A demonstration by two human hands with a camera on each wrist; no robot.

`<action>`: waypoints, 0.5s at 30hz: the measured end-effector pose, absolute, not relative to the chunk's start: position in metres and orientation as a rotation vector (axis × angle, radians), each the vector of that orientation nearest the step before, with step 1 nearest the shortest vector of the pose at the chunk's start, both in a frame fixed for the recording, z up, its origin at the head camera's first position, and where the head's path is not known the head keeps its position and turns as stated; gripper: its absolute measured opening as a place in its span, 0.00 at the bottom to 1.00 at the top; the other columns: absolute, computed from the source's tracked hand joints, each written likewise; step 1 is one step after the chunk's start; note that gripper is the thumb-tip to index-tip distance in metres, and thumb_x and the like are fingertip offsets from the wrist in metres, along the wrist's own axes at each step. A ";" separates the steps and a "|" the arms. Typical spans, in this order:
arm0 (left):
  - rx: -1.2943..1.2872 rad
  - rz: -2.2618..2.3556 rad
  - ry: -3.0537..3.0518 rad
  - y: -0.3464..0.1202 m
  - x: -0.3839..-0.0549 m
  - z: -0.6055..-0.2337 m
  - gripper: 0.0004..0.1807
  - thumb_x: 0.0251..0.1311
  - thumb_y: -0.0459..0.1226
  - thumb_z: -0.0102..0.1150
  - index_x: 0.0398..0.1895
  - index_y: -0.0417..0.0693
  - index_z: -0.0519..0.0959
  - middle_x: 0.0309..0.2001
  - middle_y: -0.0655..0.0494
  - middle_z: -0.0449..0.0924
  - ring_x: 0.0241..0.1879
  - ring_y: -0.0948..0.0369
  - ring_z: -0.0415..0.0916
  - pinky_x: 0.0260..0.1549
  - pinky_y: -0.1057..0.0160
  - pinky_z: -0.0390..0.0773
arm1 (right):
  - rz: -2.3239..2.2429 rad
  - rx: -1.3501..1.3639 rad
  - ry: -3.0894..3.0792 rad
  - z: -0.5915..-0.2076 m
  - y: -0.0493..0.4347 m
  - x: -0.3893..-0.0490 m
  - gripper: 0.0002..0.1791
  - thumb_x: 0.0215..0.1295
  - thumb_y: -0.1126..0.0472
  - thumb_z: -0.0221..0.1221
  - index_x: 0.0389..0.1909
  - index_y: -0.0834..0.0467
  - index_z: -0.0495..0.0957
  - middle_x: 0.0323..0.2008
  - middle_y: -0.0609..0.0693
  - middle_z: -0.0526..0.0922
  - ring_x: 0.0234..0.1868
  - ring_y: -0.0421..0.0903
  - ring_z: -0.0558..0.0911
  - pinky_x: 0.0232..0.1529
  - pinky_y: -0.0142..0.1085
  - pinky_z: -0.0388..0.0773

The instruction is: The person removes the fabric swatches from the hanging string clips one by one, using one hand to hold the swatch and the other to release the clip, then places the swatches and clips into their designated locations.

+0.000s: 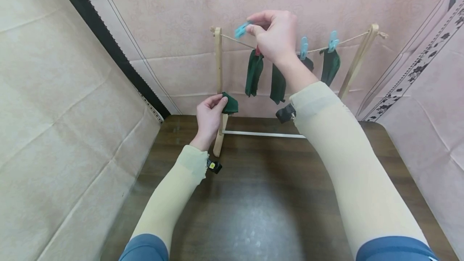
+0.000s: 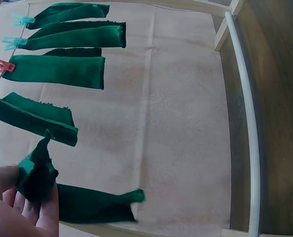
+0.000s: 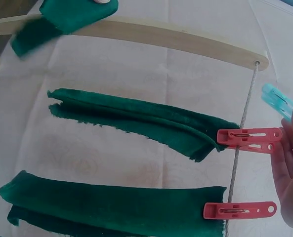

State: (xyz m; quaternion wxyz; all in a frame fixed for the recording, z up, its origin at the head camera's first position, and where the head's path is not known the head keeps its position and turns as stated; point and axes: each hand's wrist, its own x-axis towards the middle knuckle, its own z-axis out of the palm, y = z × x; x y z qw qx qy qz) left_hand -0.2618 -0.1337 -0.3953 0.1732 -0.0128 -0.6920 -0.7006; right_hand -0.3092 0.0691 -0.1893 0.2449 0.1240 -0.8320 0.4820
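Observation:
My left hand [image 1: 209, 118] pinches a dark green cloth strip [image 1: 230, 104] between thumb and fingers, beside the frame's left post. In the left wrist view this strip [image 2: 97, 203] is bent over, one part drooping past the fingers. Above the line, left of the hanging cloths, my right hand [image 1: 277, 33] holds a light blue clothespin [image 1: 241, 30] by one end. The right wrist view has this clothespin [image 3: 278, 101] apart from the cord [image 3: 250, 94]. Right by that hand's fingers, a red clothespin [image 3: 250, 136] clips a green cloth [image 3: 136, 116] to the cord.
Further along the line, another red clothespin [image 3: 240, 211] and two blue clothespins [image 1: 303, 47] hold more green cloths [image 1: 330, 67]. Wooden posts [image 1: 357, 61] carry the cord at both ends. A white rod [image 1: 264, 134] joins them low over the brown table [image 1: 246, 196]. Pale fabric [image 1: 163, 19] hangs behind.

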 end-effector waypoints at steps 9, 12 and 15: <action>-0.021 -1.993 -1.974 -0.133 -0.261 -0.395 0.15 0.72 0.41 0.70 0.53 0.40 0.89 0.45 0.48 0.89 0.43 0.58 0.85 0.46 0.62 0.86 | 1.348 0.382 -2.198 -0.193 0.069 -0.307 0.10 0.73 0.56 0.70 0.50 0.54 0.92 0.46 0.44 0.93 0.40 0.39 0.89 0.44 0.28 0.79; -0.025 -2.005 -1.964 -0.132 -0.262 -0.396 0.16 0.72 0.41 0.71 0.54 0.39 0.88 0.46 0.47 0.89 0.45 0.58 0.85 0.48 0.62 0.86 | 1.356 0.388 -2.180 -0.194 0.071 -0.308 0.09 0.73 0.57 0.71 0.50 0.54 0.92 0.46 0.44 0.93 0.40 0.38 0.89 0.43 0.28 0.79; -0.027 -1.999 -1.967 -0.132 -0.262 -0.396 0.16 0.72 0.41 0.71 0.54 0.39 0.88 0.46 0.47 0.88 0.44 0.58 0.85 0.48 0.62 0.86 | 1.365 0.397 -2.163 -0.195 0.072 -0.307 0.09 0.73 0.58 0.71 0.49 0.54 0.92 0.45 0.44 0.93 0.40 0.38 0.89 0.43 0.28 0.80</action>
